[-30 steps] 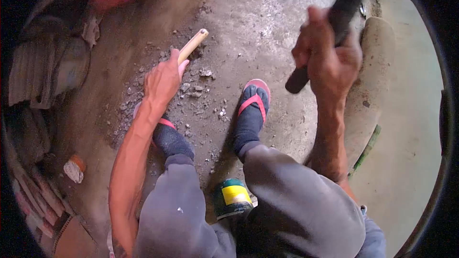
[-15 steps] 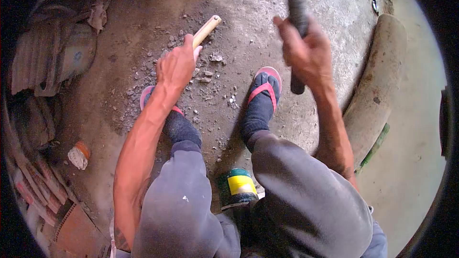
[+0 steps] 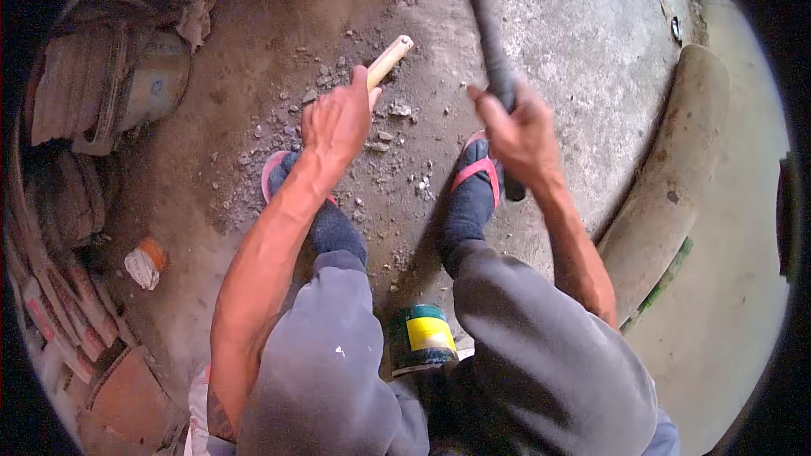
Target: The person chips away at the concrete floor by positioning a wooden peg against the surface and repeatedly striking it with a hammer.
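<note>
My left hand is wrapped round a pale, wooden-looking handle with a small round metal spot near its upper end. Whatever lies below that fist is hidden. In my right hand is a hammer, held by its dark grip with the head raised and slightly blurred. The hammer's head is up and to the right of the pale handle, apart from it. Grey rubble is scattered over the floor beneath and beside my left hand.
My feet wear dark socks and pink flip-flops. A green and yellow can stands between my legs. A thick curved pipe-like piece lies to the right. Stacked curved pieces and a crumpled white-and-orange item are on the left.
My right hand has come down and left with the hammer, whose head has come into view. My left hand keeps its hold on the pale handle. The view has shifted slightly.
</note>
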A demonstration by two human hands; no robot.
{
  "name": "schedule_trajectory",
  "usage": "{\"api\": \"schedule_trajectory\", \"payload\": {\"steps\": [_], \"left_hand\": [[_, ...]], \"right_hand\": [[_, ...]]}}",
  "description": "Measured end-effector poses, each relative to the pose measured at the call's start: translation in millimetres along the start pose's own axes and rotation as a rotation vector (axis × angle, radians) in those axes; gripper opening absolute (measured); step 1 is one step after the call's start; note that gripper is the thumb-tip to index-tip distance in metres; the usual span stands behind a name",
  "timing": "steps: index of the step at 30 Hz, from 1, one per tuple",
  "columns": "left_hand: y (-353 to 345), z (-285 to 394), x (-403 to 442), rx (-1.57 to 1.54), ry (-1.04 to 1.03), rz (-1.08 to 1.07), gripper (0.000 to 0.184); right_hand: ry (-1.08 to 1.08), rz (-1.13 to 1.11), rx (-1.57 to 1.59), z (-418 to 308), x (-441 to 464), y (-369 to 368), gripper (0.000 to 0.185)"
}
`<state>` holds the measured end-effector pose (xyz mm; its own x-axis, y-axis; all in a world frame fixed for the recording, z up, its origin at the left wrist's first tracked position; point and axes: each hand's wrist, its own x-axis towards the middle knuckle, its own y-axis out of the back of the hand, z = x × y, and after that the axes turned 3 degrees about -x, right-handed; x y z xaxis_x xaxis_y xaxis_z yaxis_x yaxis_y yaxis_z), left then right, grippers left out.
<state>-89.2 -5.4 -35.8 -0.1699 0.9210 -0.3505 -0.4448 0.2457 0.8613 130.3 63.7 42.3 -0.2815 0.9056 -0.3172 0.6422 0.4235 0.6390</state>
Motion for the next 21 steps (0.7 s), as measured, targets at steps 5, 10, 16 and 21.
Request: {"api": "schedule_trajectory", "payload": {"steps": [5,10,16,21], "left_hand": [[0,4,1,0.004,0.025,-0.002,0.031],[2,5,3,0.029,0.035,-0.021,0.030],[-6,9,-5,0.147,-0.006,-0.040,0.027],[8,-15,-1,-0.022,0.103,-0.089,0.034]], "right_hand": [[0.139,0.312,0.528,-63,17,47,0.021],[0.125,0.418,0.203,3,24,-26,0.027],[-0.152,-0.258,-0.189,47,-27,-54,0.037],[-0.213,-0.175,-0.063,77,-53,-50,0.038]]}}
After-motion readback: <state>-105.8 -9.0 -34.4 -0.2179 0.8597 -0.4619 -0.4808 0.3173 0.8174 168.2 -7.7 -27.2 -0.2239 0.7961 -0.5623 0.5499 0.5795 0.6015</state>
